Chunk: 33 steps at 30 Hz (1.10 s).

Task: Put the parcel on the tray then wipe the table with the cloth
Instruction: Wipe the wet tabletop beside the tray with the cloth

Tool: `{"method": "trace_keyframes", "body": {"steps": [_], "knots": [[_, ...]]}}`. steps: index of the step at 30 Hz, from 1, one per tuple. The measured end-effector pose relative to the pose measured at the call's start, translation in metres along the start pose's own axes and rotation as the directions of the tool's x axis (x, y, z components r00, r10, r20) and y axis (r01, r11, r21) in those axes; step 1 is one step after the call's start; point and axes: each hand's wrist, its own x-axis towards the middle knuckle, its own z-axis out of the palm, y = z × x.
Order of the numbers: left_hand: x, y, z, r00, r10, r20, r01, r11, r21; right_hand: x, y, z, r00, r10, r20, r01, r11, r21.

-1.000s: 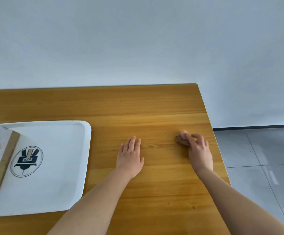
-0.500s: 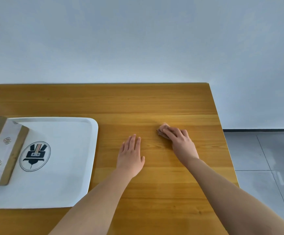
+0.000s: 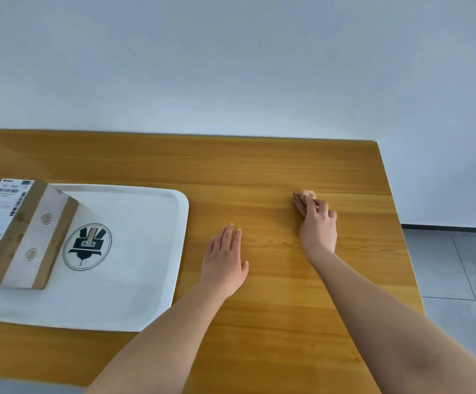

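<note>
A brown cardboard parcel [image 3: 18, 231] with a white shipping label lies on the left part of the white tray [image 3: 134, 223], which bears a dark round logo. On the wooden table [image 3: 259, 172], my right hand [image 3: 318, 226] presses a small pinkish-brown cloth [image 3: 305, 196] down; only the cloth's far edge shows past my fingers. My left hand [image 3: 224, 260] rests flat on the table between the tray and the right hand, fingers straight, holding nothing.
The table's right edge [image 3: 401, 237] drops to a grey tiled floor [image 3: 458, 280]. A plain pale wall stands behind the table's far edge. Bare wood lies beyond and in front of both hands.
My right hand has slid the cloth leftward and a little farther across the table. The view has panned left, showing more of the parcel and tray. My left hand stays put.
</note>
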Motion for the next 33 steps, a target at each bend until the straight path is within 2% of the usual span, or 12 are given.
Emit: {"method": "trace_keyframes", "body": {"steps": [2, 5, 9, 11, 14, 17, 19, 21, 23, 26, 29, 33], "knots": [[-0.005, -0.009, 0.001, 1.0, -0.013, -0.006, 0.013, 1.0, 0.006, -0.008, -0.022, 0.005, 0.986, -0.161, 0.046, 0.162, 0.987, -0.013], [-0.008, -0.016, 0.0, 0.999, -0.029, -0.021, 0.03, 1.0, 0.01, -0.029, -0.036, 0.014, 0.905, -0.413, 0.097, 0.416, 0.909, -0.015], [-0.01, -0.019, -0.001, 0.999, -0.036, -0.028, 0.036, 0.999, 0.012, -0.047, -0.015, 0.015, 0.799, -0.578, 0.168, 0.593, 0.803, -0.059], [-0.011, -0.02, -0.001, 0.999, -0.033, -0.028, 0.033, 0.999, 0.007, -0.047, 0.002, 0.009, 0.776, -0.607, 0.172, 0.628, 0.769, -0.118], [-0.015, -0.025, -0.001, 0.999, -0.04, -0.029, 0.04, 0.999, 0.002, -0.044, 0.016, 0.005, 0.867, -0.491, 0.082, 0.498, 0.858, -0.125], [-0.02, -0.036, -0.001, 0.998, -0.053, -0.044, 0.052, 0.999, -0.011, -0.041, -0.005, 0.012, 0.97, -0.244, 0.008, 0.244, 0.968, -0.057], [-0.022, -0.041, -0.003, 0.996, -0.062, -0.068, 0.061, 0.998, -0.023, -0.038, -0.024, 0.018, 0.995, -0.1, -0.02, 0.099, 0.995, -0.021], [-0.025, -0.049, -0.004, 0.993, -0.078, -0.086, 0.076, 0.997, -0.03, -0.036, -0.048, 0.027, 0.998, -0.063, -0.01, 0.063, 0.998, 0.021], [-0.027, -0.053, -0.004, 0.992, -0.079, -0.096, 0.076, 0.997, -0.031, -0.036, -0.068, 0.032, 0.993, -0.113, 0.039, 0.112, 0.993, 0.029], [-0.029, -0.058, -0.004, 0.991, -0.089, -0.104, 0.086, 0.996, -0.032, -0.049, -0.091, 0.035, 0.94, -0.318, 0.126, 0.316, 0.948, 0.038], [-0.029, -0.058, -0.006, 0.991, -0.096, -0.097, 0.094, 0.995, -0.023, -0.067, -0.093, 0.038, 0.822, -0.54, 0.178, 0.538, 0.84, 0.068], [-0.028, -0.053, -0.009, 0.993, -0.074, -0.096, 0.074, 0.997, -0.011, -0.077, -0.061, 0.028, 0.684, -0.673, 0.283, 0.7, 0.714, 0.006]]}}
